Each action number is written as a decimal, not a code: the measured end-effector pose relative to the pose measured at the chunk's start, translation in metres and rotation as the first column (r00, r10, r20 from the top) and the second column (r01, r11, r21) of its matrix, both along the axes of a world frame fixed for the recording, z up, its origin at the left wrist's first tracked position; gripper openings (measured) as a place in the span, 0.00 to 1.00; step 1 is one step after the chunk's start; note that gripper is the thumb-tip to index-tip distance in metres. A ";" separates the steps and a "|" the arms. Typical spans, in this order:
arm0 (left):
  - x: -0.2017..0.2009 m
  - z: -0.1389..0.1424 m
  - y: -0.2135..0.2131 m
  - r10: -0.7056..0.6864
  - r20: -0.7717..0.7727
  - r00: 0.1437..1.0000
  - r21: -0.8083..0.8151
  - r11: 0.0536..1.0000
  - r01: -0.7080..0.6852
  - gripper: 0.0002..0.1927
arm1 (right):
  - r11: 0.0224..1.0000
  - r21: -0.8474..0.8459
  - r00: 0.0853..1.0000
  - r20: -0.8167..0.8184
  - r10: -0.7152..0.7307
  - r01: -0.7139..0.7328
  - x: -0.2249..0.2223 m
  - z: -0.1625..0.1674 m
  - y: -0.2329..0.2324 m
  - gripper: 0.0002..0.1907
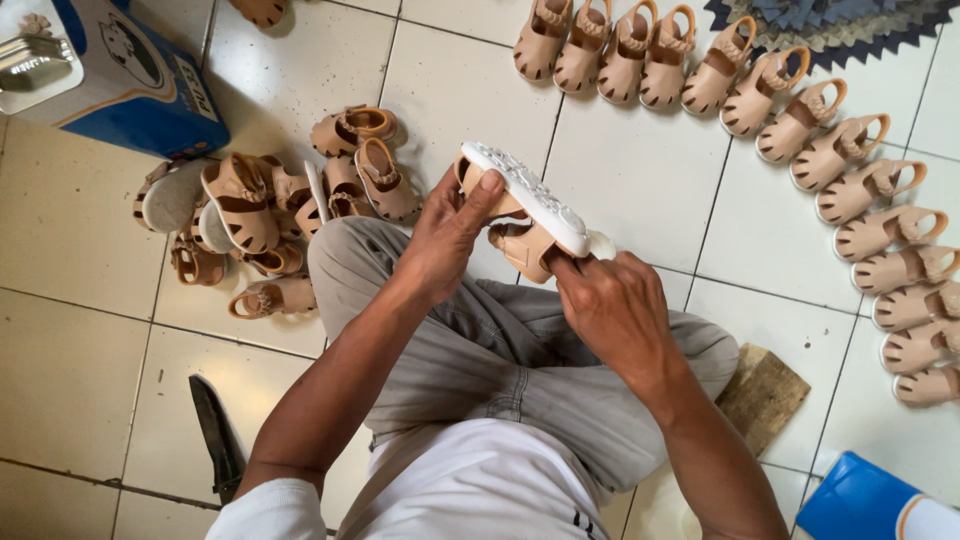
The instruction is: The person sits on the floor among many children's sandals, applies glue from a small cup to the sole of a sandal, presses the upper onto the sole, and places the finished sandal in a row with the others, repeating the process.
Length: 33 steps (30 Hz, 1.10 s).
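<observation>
I hold a small beige sandal [522,243] upside down above my knees, its white patterned sole [525,193] facing up. My left hand [447,235] grips the heel end, thumb pressed on the sole's edge. My right hand [612,305] holds the toe end from below, fingers curled at the sole's rim. I sit cross-legged in grey trousers [500,350] on a tiled floor.
A loose heap of beige sandals [270,205] lies on the floor to my left. Several more sandals [800,120] stand in a curved row from the top to the right edge. A blue box [135,90], a dark blade-like tool [217,435], a wooden block [765,395] and a blue container [865,500] surround me.
</observation>
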<state>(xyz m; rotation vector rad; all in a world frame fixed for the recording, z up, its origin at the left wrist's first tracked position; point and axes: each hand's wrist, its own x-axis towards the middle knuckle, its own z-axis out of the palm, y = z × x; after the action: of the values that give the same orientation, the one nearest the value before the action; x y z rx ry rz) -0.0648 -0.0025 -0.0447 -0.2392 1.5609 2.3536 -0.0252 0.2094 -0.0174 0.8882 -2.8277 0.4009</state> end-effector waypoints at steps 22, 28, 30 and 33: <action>0.030 -0.059 0.021 0.022 0.314 0.949 0.054 0.998 -0.041 0.27 | 0.669 -0.690 0.925 0.379 0.011 0.275 0.013 -0.049 -0.001 0.26; 0.016 -0.097 -0.005 0.235 0.301 0.924 -0.287 0.946 -0.147 0.25 | 0.603 -0.685 0.887 0.141 -0.441 0.409 -0.009 -0.086 0.079 0.17; 0.014 -0.107 -0.007 0.179 0.294 0.939 -0.347 0.935 -0.069 0.25 | 0.677 -0.566 0.866 0.148 -0.478 0.470 -0.015 -0.100 0.114 0.29; 0.022 -0.119 0.020 -0.009 0.256 0.967 -0.425 0.897 0.121 0.28 | 0.658 -0.499 0.822 0.257 -0.508 0.563 -0.012 -0.125 0.143 0.41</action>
<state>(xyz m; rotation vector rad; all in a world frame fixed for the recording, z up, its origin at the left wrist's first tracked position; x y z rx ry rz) -0.0427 0.0175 -0.1641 -0.5494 1.9134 1.8070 -0.0376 0.3522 -0.1427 -0.1050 -2.6141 1.1123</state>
